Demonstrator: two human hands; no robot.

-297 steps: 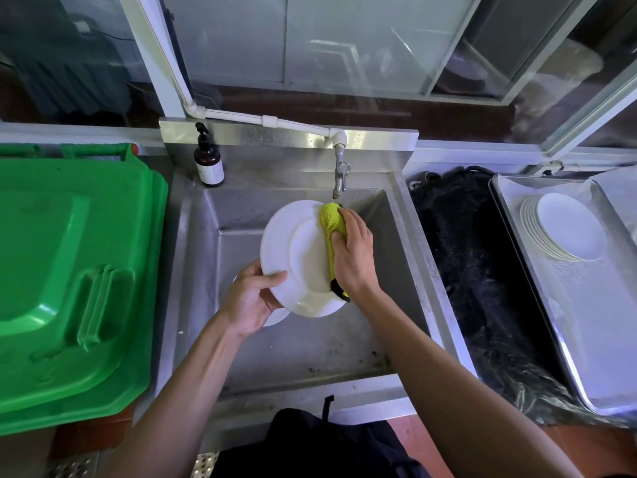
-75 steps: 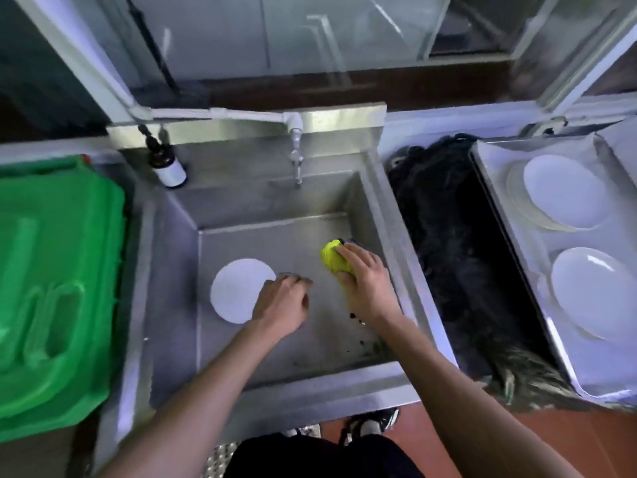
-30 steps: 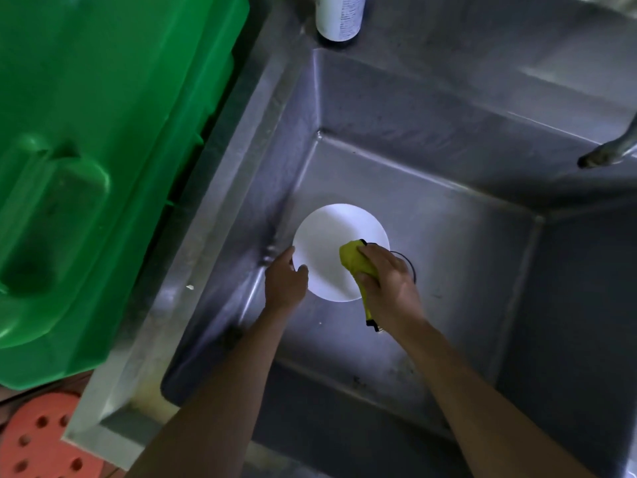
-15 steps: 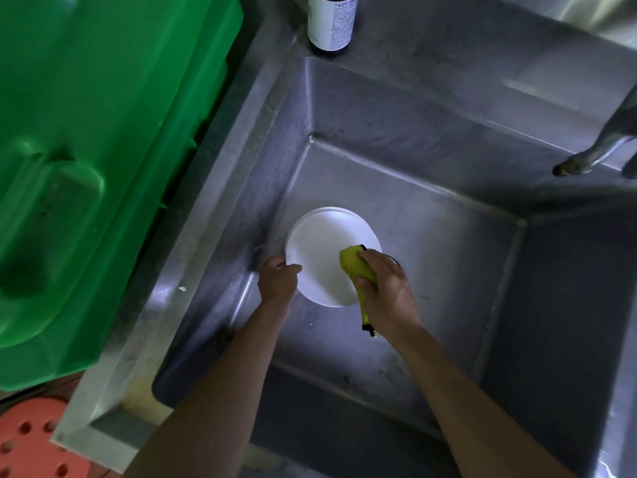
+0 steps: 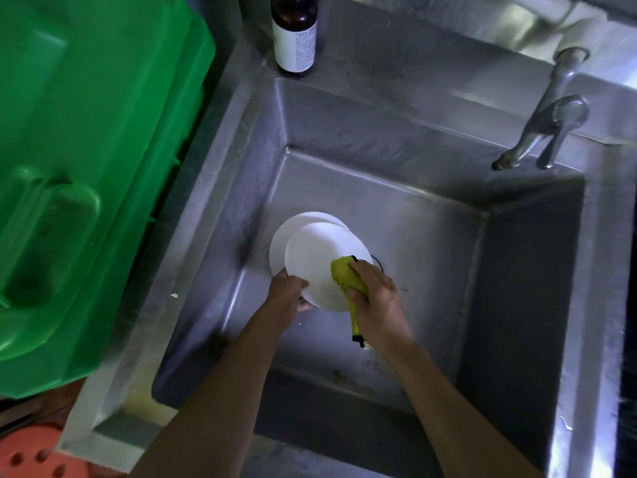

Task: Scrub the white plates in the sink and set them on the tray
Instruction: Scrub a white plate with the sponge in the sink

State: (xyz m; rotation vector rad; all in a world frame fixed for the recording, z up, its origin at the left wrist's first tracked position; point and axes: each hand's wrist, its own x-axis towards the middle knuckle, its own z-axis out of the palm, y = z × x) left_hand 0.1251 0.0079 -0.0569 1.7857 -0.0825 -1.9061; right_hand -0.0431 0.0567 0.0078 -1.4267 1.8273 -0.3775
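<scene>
Stainless steel fills most of the view: a deep square sink point(image 5: 413, 236) seen from above, its walls dull and streaked, its floor stained dark toward the near edge. Down in the basin the left hand point(image 5: 286, 294) grips the near-left rim of a white plate point(image 5: 317, 257), thumb on the top face and fingers curled underneath, holding it tilted just above a second white plate point(image 5: 279, 236), whose rim shows as a crescent at the upper left. The right hand point(image 5: 375, 298) is clenched round a yellow scrubbing cloth point(image 5: 344, 277) and presses it against the near-right part of the held plate; a tail of the cloth with a dark end hangs down beside the wrist. Just right of the plates a dark arc of the drain point(image 5: 378, 262) peeks out, mostly hidden by the hand and plate. A metal tap point(image 5: 537, 129) reaches out over the far-right corner of the basin, well apart from the hands. On the far ledge stands a brown bottle with a white label point(image 5: 294, 32), upright. Pressed close against the sink's left flank is a large green plastic bin lid point(image 5: 86, 150) with a moulded handle. At the bottom-left corner an orange perforated object point(image 5: 31, 457) shows on the floor.
</scene>
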